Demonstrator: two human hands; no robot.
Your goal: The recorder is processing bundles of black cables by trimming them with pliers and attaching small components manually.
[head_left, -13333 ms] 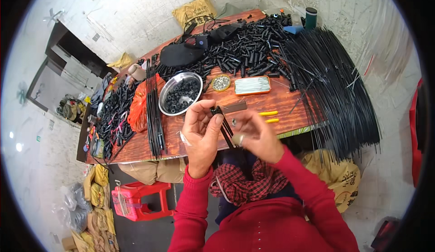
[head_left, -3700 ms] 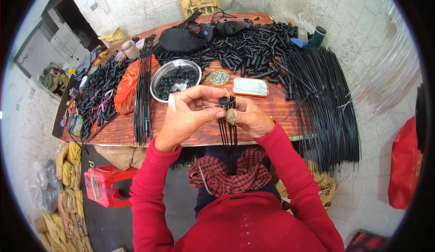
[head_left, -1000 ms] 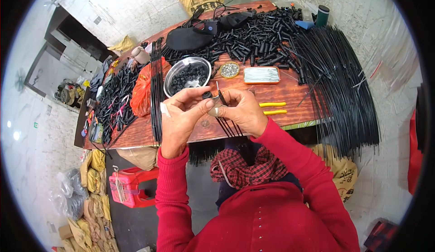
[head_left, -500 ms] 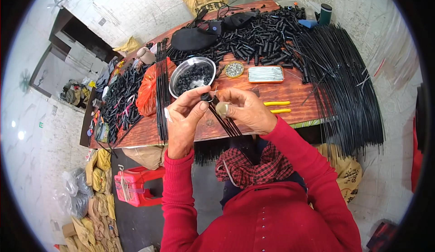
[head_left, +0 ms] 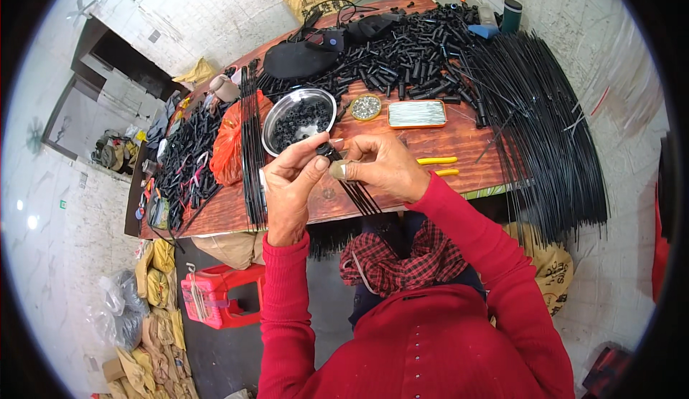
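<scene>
Two hands meet over the near part of the wooden table [head_left: 459,148]. Your left hand [head_left: 288,187] pinches a small black fitting [head_left: 325,151] between thumb and forefinger, nearly closed, the other fingers curled loosely behind. Slim black rods [head_left: 361,194] slope from that fitting down toward your lap, past the table's edge; holding it up there probably leaves their length room to hang clear. Your right hand [head_left: 387,169] has its thumb and fingertips drawn close together just beside the fitting, perhaps to steady the rod tops, but I cannot tell whether they have closed on anything.

A steel bowl [head_left: 266,130] of small black parts stands just beyond your left fingertips, with a round tin [head_left: 365,119] of metal bits and a tray [head_left: 417,126] of pale pins to its right, likely grouped for easy reach. The yellow-handled pliers [head_left: 439,161] lie near your right hand, partly hidden behind it.
</scene>
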